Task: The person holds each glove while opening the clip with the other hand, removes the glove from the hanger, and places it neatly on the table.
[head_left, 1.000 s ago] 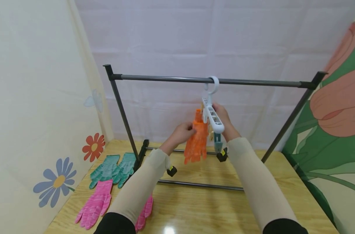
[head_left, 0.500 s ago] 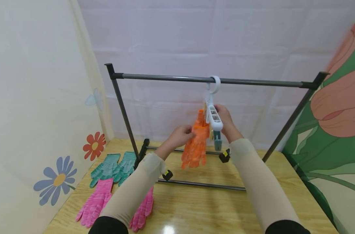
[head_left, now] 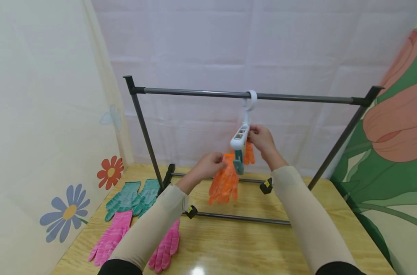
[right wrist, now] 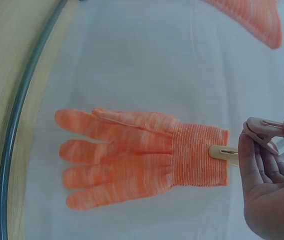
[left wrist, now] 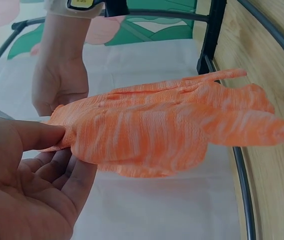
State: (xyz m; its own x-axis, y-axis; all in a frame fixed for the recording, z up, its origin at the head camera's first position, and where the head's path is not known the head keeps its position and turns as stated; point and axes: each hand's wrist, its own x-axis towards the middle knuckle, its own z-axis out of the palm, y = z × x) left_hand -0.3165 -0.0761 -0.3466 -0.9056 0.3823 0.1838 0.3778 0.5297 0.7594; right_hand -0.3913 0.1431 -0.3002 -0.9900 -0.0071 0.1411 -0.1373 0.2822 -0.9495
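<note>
Behind hanger (head_left: 241, 135): half-hidden orange glove (head_left: 248, 153)

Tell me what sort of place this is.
Probably a staged indoor set for hanging laundry, not a real home. A small drying rack stands on a wooden table enclosed by flower-printed cloth backdrops, and a clip hanger on the rack's bar carries an orange glove.

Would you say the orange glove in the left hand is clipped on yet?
Not yet: the left hand pinches that orange glove's cuff beside the hanger, no clip on it.
</note>
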